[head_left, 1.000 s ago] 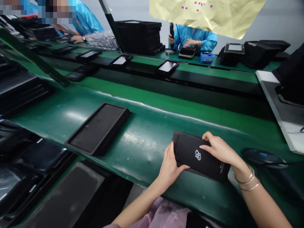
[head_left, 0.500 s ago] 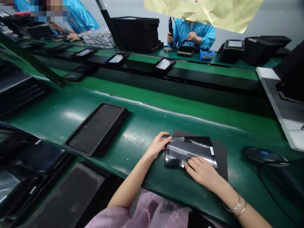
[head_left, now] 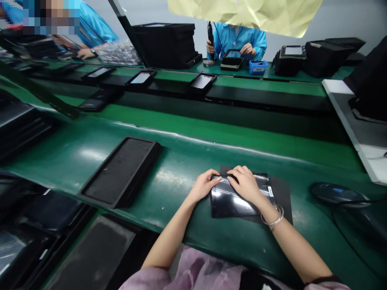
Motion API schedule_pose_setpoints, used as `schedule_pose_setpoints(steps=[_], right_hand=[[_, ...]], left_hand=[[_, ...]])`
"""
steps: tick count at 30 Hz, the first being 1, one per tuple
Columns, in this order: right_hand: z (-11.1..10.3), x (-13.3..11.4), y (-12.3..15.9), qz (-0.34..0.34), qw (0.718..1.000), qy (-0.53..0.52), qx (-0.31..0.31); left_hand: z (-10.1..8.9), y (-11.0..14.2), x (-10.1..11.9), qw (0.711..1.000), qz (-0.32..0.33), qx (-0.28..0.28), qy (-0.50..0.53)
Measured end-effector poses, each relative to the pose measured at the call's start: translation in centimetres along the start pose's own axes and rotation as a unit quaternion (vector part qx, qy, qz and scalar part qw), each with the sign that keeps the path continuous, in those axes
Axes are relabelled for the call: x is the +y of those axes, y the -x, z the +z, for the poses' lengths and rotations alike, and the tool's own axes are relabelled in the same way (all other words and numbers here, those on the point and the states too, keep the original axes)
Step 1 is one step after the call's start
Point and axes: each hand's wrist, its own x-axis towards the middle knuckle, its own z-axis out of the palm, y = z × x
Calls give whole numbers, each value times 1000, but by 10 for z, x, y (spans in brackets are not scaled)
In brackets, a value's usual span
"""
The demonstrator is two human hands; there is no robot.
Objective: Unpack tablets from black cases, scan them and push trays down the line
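A black tablet in glossy clear film (head_left: 232, 203) lies face up on a flat black sleeve (head_left: 282, 205) on the green conveyor belt (head_left: 181, 157). My left hand (head_left: 203, 185) grips the film-covered tablet's upper left corner. My right hand (head_left: 244, 181) presses on its top edge, fingers curled over the film, close beside my left hand. My wrists and forearms come in from the bottom of the view, with metal bangles on the right wrist. My hands hide part of the tablet's upper edge.
An empty-looking black foam tray (head_left: 119, 173) sits left of my hands. A dark oval object (head_left: 340, 193) lies to the right. Tablets in black trays ride a farther belt, where a co-worker in a blue smock (head_left: 237, 40) handles one. Stacked black trays stand behind.
My right hand has moved from the tablet's lower right up to its top edge, and my left hand has shifted right along that edge. The tablet stays on the sleeve.
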Motion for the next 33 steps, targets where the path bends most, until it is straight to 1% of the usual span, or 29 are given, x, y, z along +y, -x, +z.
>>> schedule_pose_setpoints(steps=[3, 7, 12, 16, 20, 23, 26, 28, 30, 33], right_hand=[[1, -2, 0, 13, 1000, -4, -13], [-4, -5, 0, 10, 999, -5, -31], [-3, -6, -1, 9, 999, -10, -30], [-1, -6, -1, 8, 999, -36, -11], [-9, 0, 4, 30, 995, -80, 45], [-25, 12, 19, 81, 986, -98, 109], [-43, 31, 45, 146, 971, -109, 157], [-51, 42, 65, 188, 958, -125, 180], [-53, 49, 81, 223, 942, -156, 195], [-47, 53, 98, 249, 916, -241, 203]], left_hand=[[-2, 0, 3, 1000, 7, -8, -13], [-5, -2, 7, 999, 21, -36, -24], [-8, -6, 10, 998, 27, -54, -37], [-10, -8, 13, 996, 30, -68, -47], [-11, -9, 12, 996, 32, -71, -46], [-11, -9, 9, 996, 29, -69, -48], [-10, -9, 7, 996, 28, -61, -54], [-10, -8, 8, 996, 28, -54, -58], [-9, -6, 10, 997, 29, -46, -61], [-6, -1, 14, 997, 36, -31, -59]])
